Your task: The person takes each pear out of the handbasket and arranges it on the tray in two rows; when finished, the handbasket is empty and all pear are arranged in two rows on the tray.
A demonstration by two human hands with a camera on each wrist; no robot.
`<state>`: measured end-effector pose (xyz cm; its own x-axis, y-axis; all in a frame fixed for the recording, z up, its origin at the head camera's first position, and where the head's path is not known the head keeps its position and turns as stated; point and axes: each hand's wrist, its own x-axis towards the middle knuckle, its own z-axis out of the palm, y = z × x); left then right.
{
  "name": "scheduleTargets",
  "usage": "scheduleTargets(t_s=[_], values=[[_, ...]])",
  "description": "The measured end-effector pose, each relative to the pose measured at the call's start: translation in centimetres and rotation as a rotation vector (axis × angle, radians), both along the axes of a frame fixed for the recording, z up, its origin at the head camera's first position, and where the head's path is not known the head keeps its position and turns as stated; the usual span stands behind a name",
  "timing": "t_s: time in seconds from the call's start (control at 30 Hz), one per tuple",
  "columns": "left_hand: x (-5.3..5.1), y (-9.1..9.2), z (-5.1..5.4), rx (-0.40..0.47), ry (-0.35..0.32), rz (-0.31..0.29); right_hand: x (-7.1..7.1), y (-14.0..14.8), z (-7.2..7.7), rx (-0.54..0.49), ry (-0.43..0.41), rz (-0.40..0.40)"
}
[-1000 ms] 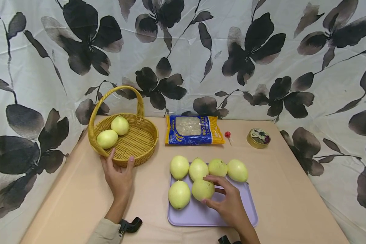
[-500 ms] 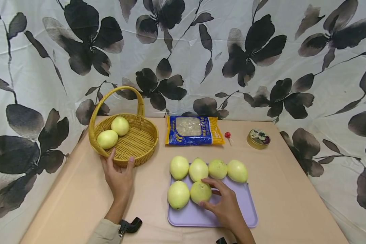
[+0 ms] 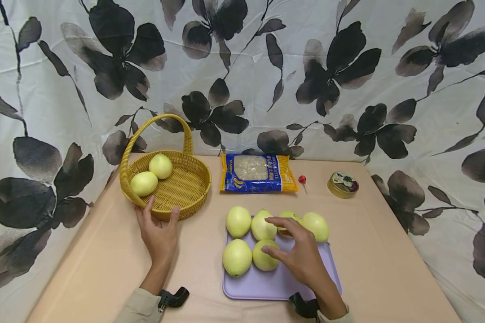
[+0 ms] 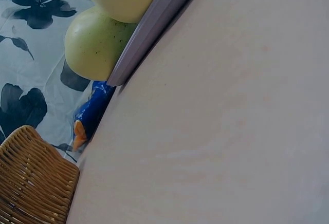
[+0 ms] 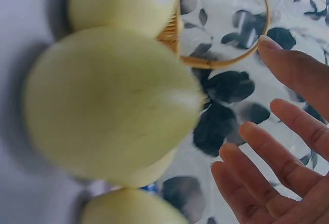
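Observation:
A yellow wicker basket (image 3: 187, 193) with a tall handle stands at the left, two pale yellow-green round fruits (image 3: 160, 166) inside it. My left hand (image 3: 158, 233) rests against the basket's near side, thumb and fingers spread along the wall. On the lilac tray (image 3: 283, 287) several like fruits form a back row, with two in front. Over the right front fruit (image 3: 262, 260) hovers my right hand (image 3: 301, 253), fingers apart and holding nothing. The right wrist view shows these spread fingers (image 5: 262, 167) apart from a large nearby fruit (image 5: 108, 106).
Behind the tray lies a blue and yellow plastic packet (image 3: 252, 172). A red lollipop (image 3: 302, 179) and a round gold tin (image 3: 342, 184) are to its right. A floral cloth (image 3: 266, 80) hangs behind the table.
My right hand set the fruit down in the front row beside the other one, moving it slightly left. It has since let go and lifted off. My left hand stays at the basket.

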<state>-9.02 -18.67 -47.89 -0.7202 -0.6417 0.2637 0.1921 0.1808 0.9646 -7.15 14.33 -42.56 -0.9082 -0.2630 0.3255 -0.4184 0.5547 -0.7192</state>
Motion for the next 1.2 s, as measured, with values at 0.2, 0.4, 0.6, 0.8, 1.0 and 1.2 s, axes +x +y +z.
scheduleTargets(t_s=[0.2,0.4,0.6,0.8,1.0,1.2], values=[[-0.1,0.0,-0.2,0.004,0.007,0.003,-1.6,-1.8,2.7,0.009,0.089,0.078],[-0.1,0.0,-0.1,0.004,0.000,0.012,-3.4,-4.2,5.4,0.007,0.162,0.158],[0.0,0.0,-0.1,0.014,-0.011,0.010,-5.6,-7.0,7.6,0.004,0.272,0.223],[0.1,0.0,-0.2,0.015,-0.021,0.001,-7.6,-10.3,9.1,-0.009,0.299,0.293],[0.2,0.1,0.2,0.009,-0.041,-0.003,-10.0,-13.9,9.7,-0.061,0.299,0.366],[-0.6,-0.5,-1.7,-0.007,-0.042,0.011,-12.7,-17.4,9.7,-0.059,0.251,0.378]])
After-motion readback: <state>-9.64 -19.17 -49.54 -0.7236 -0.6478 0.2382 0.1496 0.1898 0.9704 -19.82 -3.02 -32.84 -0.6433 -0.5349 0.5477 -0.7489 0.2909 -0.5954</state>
